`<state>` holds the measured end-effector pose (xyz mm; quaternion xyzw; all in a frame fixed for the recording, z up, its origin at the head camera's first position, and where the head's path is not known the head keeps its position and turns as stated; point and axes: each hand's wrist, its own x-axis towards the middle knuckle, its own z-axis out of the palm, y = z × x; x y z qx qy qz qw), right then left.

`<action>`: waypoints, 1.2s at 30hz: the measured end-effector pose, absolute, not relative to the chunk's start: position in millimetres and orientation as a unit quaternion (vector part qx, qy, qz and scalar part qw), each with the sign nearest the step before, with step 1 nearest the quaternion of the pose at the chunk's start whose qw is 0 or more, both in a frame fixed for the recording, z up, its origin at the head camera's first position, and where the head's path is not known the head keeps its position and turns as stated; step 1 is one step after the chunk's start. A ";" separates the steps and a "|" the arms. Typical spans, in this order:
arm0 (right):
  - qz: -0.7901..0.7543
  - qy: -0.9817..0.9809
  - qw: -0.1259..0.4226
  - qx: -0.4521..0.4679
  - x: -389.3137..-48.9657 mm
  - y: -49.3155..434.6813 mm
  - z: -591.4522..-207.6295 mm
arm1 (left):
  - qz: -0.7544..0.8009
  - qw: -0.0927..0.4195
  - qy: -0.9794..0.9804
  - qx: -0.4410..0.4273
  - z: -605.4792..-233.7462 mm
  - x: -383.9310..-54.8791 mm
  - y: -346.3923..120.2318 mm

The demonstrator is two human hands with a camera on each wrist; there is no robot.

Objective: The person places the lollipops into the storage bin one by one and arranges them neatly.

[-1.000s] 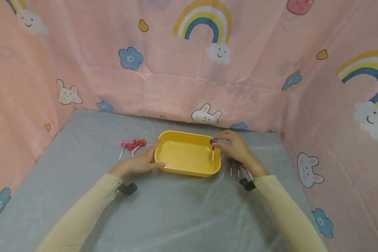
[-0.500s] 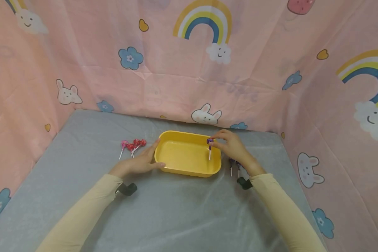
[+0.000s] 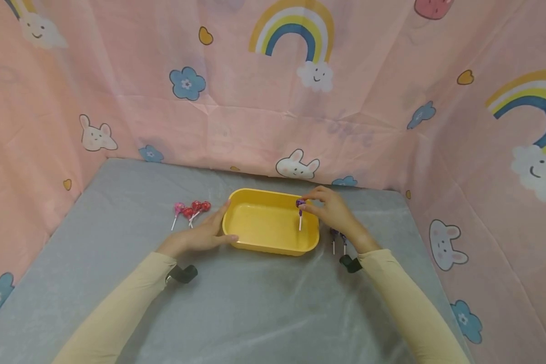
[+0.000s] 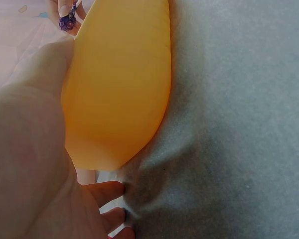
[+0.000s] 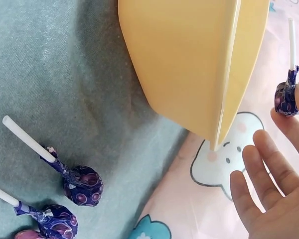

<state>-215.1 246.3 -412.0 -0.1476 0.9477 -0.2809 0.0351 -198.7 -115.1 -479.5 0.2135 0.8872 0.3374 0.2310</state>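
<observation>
At the left of the gray tabletop, a pink lollipop lies with its stick directed toward the person. Three red lollipops lie clustered just beside it, sticks pointing the same general way. Next in order is the left hand; its grip is spread, thumb at the near rim and fingers along the left end of the yellow bin, which occupies the center. Over the bin's right end, near the rim, is a purple lollipop, white stick exposed. The right hand has its grip clamped on the wrapped head between thumb and index finger; the remaining three fingers stand extended and apart. Right of the bin, loose purple lollipops lie on the tabletop, partly hidden by the right wrist in the head view. At far right rises a patterned pink cloth.
</observation>
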 end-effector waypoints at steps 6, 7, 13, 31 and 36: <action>-0.282 0.947 0.031 -0.152 -217.2 244.5 -413.5 | 0.335 0.235 0.887 0.214 -472.7 -195.4 -115.7; -0.282 0.947 0.030 -0.154 -217.4 244.6 -413.6 | 0.333 0.235 0.888 0.214 -472.6 -195.5 -115.6; -0.286 0.943 0.021 -0.167 -219.7 241.3 -414.0 | 0.339 0.238 0.886 0.206 -469.5 -195.2 -115.1; -0.297 0.940 0.026 -0.164 -222.4 227.3 -419.9 | 0.338 0.233 0.887 0.211 -474.2 -193.9 -117.3; -0.297 0.940 0.020 -0.167 -223.7 225.0 -421.5 | 0.337 0.233 0.887 0.210 -475.3 -194.7 -116.0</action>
